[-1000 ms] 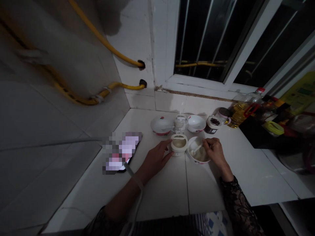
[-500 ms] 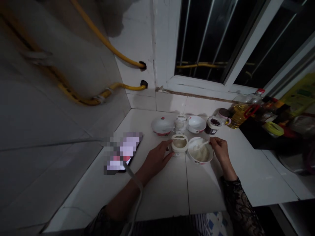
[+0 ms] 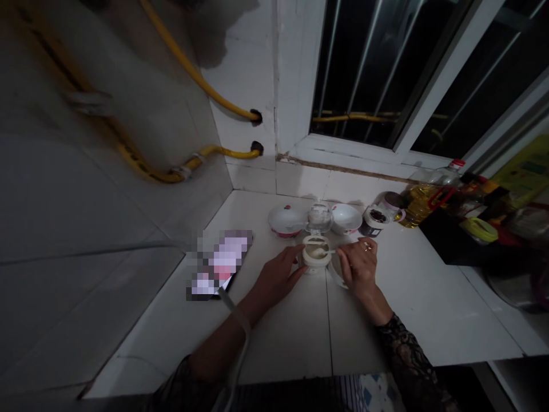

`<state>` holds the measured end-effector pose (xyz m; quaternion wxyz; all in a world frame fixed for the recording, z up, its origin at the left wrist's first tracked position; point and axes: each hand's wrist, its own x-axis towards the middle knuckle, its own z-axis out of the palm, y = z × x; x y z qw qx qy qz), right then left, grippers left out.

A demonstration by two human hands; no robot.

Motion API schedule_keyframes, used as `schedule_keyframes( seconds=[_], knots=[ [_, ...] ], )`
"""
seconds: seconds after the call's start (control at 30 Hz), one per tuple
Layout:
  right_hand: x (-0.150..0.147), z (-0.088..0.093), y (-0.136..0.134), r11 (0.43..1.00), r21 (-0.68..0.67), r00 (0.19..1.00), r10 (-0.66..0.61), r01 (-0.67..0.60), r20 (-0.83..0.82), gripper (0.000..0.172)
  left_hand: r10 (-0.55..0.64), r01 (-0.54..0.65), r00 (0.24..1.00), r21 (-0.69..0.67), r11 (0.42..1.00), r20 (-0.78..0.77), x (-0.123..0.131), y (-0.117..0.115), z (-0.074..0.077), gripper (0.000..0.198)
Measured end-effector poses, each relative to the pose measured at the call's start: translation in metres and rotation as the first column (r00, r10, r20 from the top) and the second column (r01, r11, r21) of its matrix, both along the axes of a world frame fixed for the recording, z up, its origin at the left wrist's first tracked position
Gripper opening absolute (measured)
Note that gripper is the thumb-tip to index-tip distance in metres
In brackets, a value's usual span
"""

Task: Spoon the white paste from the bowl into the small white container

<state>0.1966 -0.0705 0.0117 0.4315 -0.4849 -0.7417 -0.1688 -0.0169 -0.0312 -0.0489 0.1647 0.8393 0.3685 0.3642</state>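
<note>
My left hand [image 3: 281, 274] is curved around the left side of a small round cream-coloured container [image 3: 316, 263] on the counter, thumb and fingers touching its rim. A clear lid-like part [image 3: 319, 216] stands just behind the container. Between the fingers of my right hand [image 3: 359, 266] is a white spoon [image 3: 329, 252]. Its bowl, bearing pale stuff, sits over the container's opening. Below my right hand is a white bowl [image 3: 335, 273], mostly covered by that hand.
Behind are a white bowl [image 3: 286, 220], another white bowl [image 3: 346, 217] and a dark-labelled jar [image 3: 375, 220]. An oil bottle [image 3: 422, 200] stands right, near a black box [image 3: 450, 237]. A blurred-out phone [image 3: 223, 266] lies left, with a pale cable [image 3: 240, 320] crossing my left forearm.
My right hand has moved left with the spoon, from the bowl of pale grainy stuff to over the round container. My left hand has stayed at the container. The view has shifted slightly.
</note>
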Motion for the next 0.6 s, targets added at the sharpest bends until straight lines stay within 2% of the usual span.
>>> schedule_keyframes(
  seconds=[0.1, 0.2, 0.27, 0.43, 0.6],
  knots=[
    [0.009, 0.001, 0.000, 0.995, 0.046, 0.989, -0.087, 0.094, -0.121, 0.026, -0.004, 0.004, 1.000, -0.013, 1.000, -0.008, 0.000, 0.000, 0.000, 0.038],
    [0.027, 0.000, 0.002, 0.981, -0.002, 0.937, -0.187, 0.195, -0.295, 0.031, 0.000, 0.000, 1.000, -0.028, 1.000, -0.012, -0.001, 0.000, 0.000, 0.038],
    [0.041, -0.003, 0.004, 0.972, -0.055, 0.917, -0.232, 0.227, -0.325, 0.034, 0.009, -0.009, 1.000, -0.024, 1.000, -0.009, -0.001, 0.000, 0.000, 0.037],
    [0.063, -0.015, 0.011, 0.959, -0.166, 0.961, -0.249, 0.227, -0.124, 0.035, 0.002, -0.002, 1.000, 0.036, 0.999, 0.001, -0.001, -0.001, -0.001, 0.037],
    [0.063, -0.019, 0.013, 0.945, -0.308, 0.994, -0.105, 0.110, 0.032, 0.035, 0.022, -0.022, 1.000, 0.031, 0.999, -0.011, -0.001, -0.001, -0.001, 0.038]
  ],
)
